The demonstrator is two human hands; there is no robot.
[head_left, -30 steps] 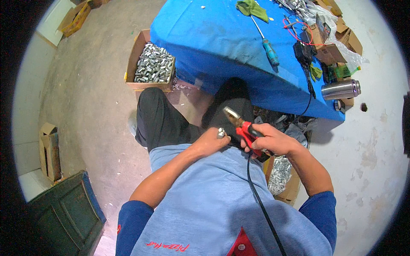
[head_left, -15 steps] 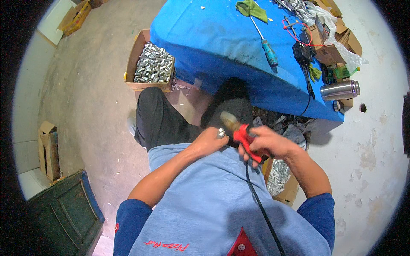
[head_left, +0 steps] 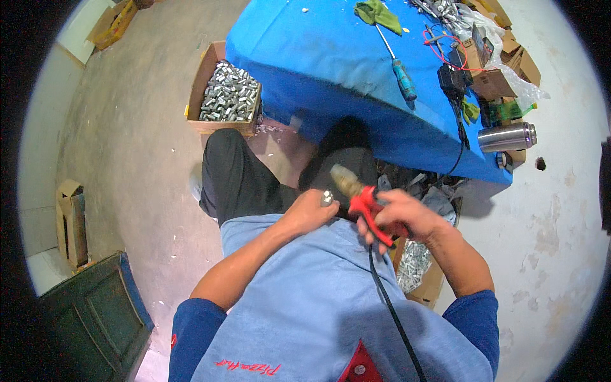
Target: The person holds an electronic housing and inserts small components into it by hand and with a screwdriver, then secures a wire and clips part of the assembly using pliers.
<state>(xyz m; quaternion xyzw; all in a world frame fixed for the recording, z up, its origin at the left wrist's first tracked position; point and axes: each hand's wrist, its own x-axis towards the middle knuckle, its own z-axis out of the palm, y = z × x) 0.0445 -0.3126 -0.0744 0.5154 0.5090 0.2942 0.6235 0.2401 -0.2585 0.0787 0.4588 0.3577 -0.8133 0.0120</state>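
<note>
My left hand (head_left: 305, 212) is closed in front of my waist. Between its fingers sits a small silvery metal piece (head_left: 327, 197), its shiny end sticking out toward the right. My right hand (head_left: 408, 215) grips red-handled pliers (head_left: 365, 205), fingers wrapped round the handles. The metal jaws of the pliers point up and left, slightly blurred, a short way from the metal piece and apart from it. Below the right hand a black cord (head_left: 389, 304) runs down over my blue apron (head_left: 286, 305).
Left of the blue-covered table (head_left: 305, 57) stands a cardboard box (head_left: 202, 75) of small metal pieces. On the table lie a screwdriver (head_left: 403, 79), a green cloth (head_left: 379, 15), a black power adapter (head_left: 452, 79) and a steel flask (head_left: 506, 137). Beside my right hip is a box of silvery pieces (head_left: 414, 264).
The pliers and my right hand have shifted slightly right, and the handles look spread a little wider. My left hand stays in nearly the same place with the metal piece.
</note>
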